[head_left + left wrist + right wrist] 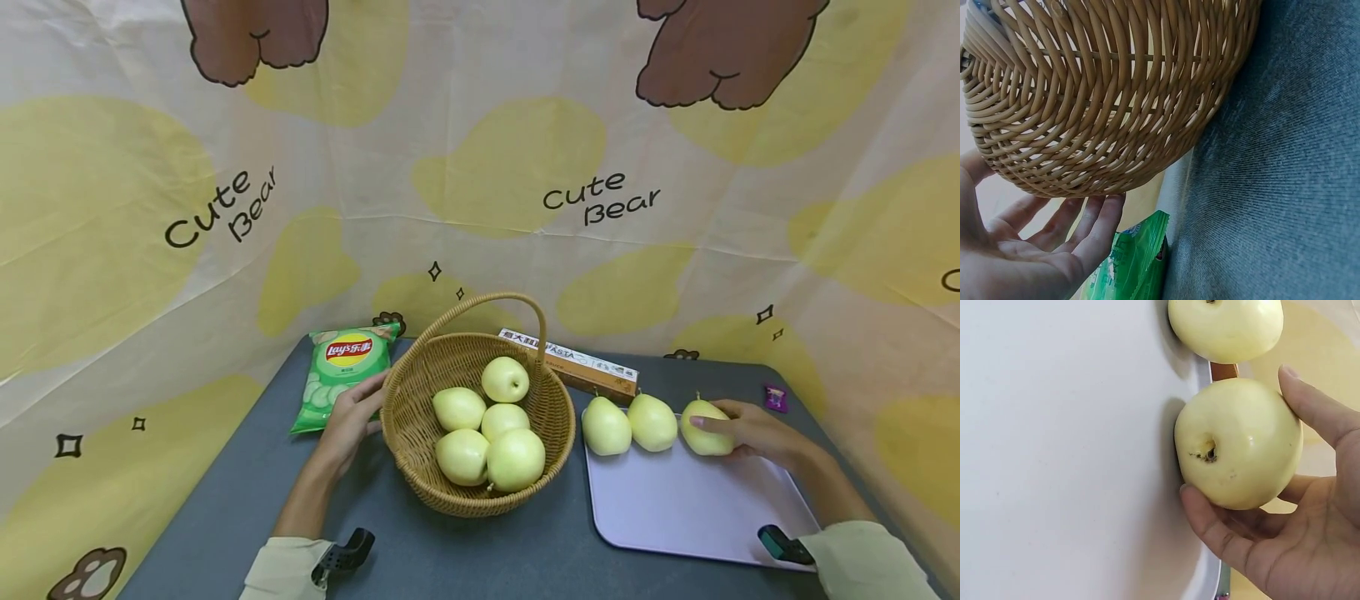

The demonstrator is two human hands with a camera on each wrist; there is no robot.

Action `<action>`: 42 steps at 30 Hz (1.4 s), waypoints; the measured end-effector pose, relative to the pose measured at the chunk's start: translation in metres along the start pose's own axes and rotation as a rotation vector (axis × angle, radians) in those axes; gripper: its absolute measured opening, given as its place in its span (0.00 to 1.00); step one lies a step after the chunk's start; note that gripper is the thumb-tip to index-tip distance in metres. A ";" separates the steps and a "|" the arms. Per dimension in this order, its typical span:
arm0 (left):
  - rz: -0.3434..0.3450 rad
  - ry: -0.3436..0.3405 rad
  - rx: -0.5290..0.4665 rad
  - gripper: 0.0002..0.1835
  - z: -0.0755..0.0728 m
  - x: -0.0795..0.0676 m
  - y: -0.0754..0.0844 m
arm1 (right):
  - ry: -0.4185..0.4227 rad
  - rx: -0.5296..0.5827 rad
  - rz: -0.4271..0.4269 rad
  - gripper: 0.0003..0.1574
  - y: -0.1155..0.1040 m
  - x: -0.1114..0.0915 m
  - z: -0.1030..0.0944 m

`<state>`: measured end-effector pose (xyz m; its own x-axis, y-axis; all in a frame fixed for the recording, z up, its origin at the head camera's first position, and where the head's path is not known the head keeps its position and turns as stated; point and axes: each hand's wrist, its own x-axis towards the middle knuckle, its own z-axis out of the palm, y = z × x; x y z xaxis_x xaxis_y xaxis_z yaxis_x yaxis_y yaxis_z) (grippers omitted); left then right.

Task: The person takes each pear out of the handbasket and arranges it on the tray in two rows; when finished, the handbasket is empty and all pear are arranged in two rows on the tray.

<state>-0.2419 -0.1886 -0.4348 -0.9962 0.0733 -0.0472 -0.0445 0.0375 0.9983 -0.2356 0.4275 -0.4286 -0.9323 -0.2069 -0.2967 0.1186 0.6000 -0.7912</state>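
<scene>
My right hand (757, 432) grips a pale yellow-green pear (707, 427) at the tray's far edge; in the right wrist view, thumb and fingers curve round the pear (1238, 444). Two more pears, a middle one (652, 422) and a left one (607, 426), stand to its left along the lilac tray (690, 508). A wicker basket (420, 375) with an arched handle stands upright, with several pears (516, 460) inside. My left hand (352, 421) touches the basket's left side. In the left wrist view, its fairly straight fingers rest against the woven wall.
A green bag of Lay's chips (341, 375) lies left of the basket, close to my left hand. Behind the basket and tray is a long pasta box (592, 371). A small purple packet (776, 398) lies at the far right. A printed cloth (495, 183) hangs behind the dark table (420, 558).
</scene>
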 end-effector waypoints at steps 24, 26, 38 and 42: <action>-0.006 0.008 0.007 0.34 0.001 0.000 0.001 | 0.016 -0.035 -0.021 0.49 -0.005 -0.004 0.002; -0.007 0.010 0.008 0.33 0.001 0.000 0.000 | 0.038 -0.063 -0.025 0.48 -0.005 -0.005 0.000; -0.004 0.005 -0.003 0.34 0.001 0.001 0.001 | 0.187 -0.126 -0.109 0.45 -0.029 -0.016 -0.009; -0.002 0.002 -0.006 0.34 0.001 0.000 0.001 | 0.206 -0.113 -0.110 0.48 -0.044 -0.015 -0.006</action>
<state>-0.2423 -0.1880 -0.4335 -0.9963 0.0711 -0.0487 -0.0465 0.0320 0.9984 -0.2289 0.4089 -0.3860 -0.9887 -0.1215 -0.0877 -0.0160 0.6675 -0.7445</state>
